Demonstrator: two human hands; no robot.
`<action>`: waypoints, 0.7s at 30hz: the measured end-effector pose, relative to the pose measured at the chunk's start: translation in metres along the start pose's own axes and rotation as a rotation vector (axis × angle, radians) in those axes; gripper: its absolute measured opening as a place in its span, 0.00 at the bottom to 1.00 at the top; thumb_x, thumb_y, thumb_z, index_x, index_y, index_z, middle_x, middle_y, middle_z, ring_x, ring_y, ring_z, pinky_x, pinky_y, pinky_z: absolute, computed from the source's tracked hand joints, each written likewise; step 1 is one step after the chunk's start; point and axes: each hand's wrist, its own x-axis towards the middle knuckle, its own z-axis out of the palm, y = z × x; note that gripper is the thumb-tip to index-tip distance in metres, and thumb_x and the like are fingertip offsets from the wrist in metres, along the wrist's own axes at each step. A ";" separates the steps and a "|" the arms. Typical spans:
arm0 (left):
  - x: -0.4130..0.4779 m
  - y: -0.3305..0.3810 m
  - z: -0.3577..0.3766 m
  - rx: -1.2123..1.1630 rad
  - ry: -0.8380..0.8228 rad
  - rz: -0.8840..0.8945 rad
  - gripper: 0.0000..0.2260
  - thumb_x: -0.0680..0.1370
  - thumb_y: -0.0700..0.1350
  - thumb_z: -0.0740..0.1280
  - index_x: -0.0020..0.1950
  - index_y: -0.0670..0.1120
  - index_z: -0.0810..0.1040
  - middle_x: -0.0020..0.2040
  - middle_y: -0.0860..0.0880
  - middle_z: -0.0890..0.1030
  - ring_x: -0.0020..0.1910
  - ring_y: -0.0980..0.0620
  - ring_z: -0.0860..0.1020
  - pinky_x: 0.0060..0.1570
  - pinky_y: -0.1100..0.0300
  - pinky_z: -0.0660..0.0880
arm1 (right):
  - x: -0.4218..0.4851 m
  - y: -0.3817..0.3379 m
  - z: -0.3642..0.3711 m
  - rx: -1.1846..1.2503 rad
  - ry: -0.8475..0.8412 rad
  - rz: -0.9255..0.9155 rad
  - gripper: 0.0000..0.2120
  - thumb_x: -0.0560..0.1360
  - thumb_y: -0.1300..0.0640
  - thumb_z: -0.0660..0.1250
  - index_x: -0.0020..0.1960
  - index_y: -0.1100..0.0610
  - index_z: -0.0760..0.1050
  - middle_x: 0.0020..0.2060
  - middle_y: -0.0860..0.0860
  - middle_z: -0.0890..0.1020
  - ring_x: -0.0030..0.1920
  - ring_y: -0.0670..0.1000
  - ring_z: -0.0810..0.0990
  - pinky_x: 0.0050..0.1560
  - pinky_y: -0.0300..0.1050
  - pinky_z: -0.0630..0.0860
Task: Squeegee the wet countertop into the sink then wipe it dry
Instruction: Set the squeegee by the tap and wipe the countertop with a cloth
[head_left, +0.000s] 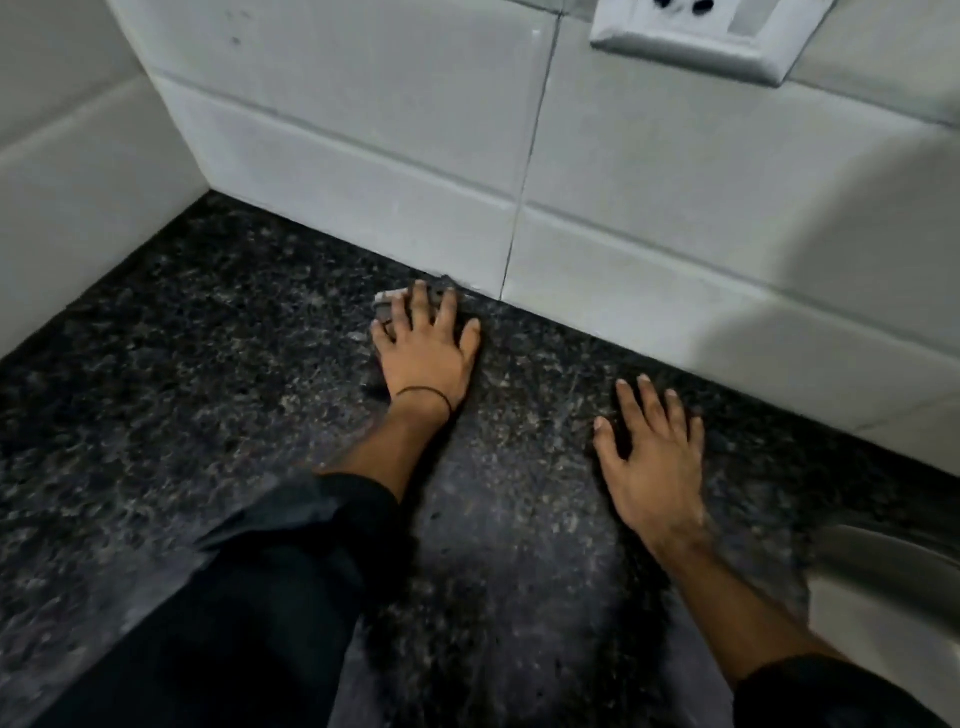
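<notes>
The dark speckled granite countertop (208, 364) fills the lower part of the head view. My left hand (426, 353) lies flat on it close to the tiled wall, fingers spread, pressing on a small grey cloth (387, 304) that shows only at the fingertips. A thin dark band circles that wrist. My right hand (649, 457) rests flat on the counter to the right, fingers apart, holding nothing. The steel rim of the sink (883, 551) shows at the right edge. No squeegee is visible.
White tiled walls (363, 145) meet in a corner at the back left of the counter. A white wall socket plate (696, 36) sits high on the back wall. Dark sleeves cover both forearms.
</notes>
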 end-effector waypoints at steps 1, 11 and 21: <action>-0.009 0.018 0.006 0.003 0.024 0.027 0.26 0.81 0.63 0.47 0.79 0.57 0.55 0.81 0.48 0.52 0.79 0.41 0.50 0.73 0.37 0.49 | 0.000 -0.001 0.001 -0.003 0.006 -0.004 0.30 0.78 0.38 0.49 0.78 0.48 0.62 0.78 0.48 0.60 0.78 0.56 0.55 0.77 0.60 0.48; -0.009 0.044 0.022 -0.007 -0.010 0.418 0.24 0.79 0.62 0.51 0.75 0.61 0.62 0.78 0.53 0.61 0.79 0.47 0.55 0.75 0.42 0.54 | 0.001 0.000 0.001 0.002 0.018 0.006 0.27 0.80 0.46 0.48 0.78 0.47 0.60 0.78 0.47 0.60 0.78 0.55 0.55 0.77 0.60 0.49; -0.131 0.016 0.021 0.021 -0.077 0.610 0.25 0.80 0.63 0.49 0.77 0.62 0.58 0.79 0.53 0.59 0.79 0.47 0.55 0.75 0.46 0.56 | 0.000 0.000 -0.003 0.004 -0.005 0.000 0.26 0.80 0.48 0.49 0.78 0.48 0.61 0.78 0.48 0.62 0.78 0.56 0.57 0.76 0.61 0.49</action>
